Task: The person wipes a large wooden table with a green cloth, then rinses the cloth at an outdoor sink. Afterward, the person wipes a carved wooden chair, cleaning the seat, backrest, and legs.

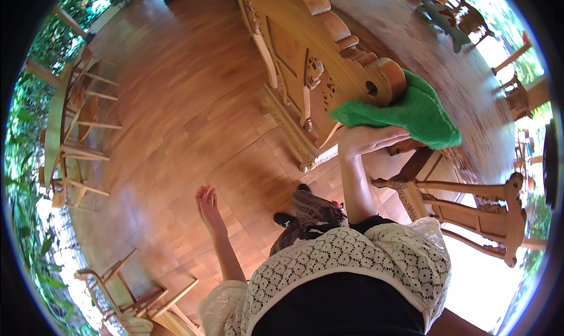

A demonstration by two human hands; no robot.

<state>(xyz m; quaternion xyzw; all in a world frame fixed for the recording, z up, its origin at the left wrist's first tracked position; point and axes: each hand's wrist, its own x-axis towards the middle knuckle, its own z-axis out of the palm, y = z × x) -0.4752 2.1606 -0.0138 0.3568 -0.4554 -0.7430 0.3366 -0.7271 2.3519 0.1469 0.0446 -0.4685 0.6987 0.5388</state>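
Note:
A fuzzy green cloth (pixel 420 109) drapes over the scrolled end of a carved wooden bench (pixel 352 71). Under the cloth's near edge, my right hand (pixel 373 139) holds it against the wood, fingers stretched out along it and partly hidden by its folds. My left hand (pixel 210 208) hangs in the air over the floor, away from the furniture. Its fingers are loosely bent with nothing in them.
A long wooden table (pixel 405 36) with a natural edge runs beside the bench. A carved wooden chair (pixel 476 209) stands close on my right. More wooden chairs (pixel 88 124) line the left side, and another chair (pixel 138 295) is at lower left. Tiles cover the floor (pixel 170 130).

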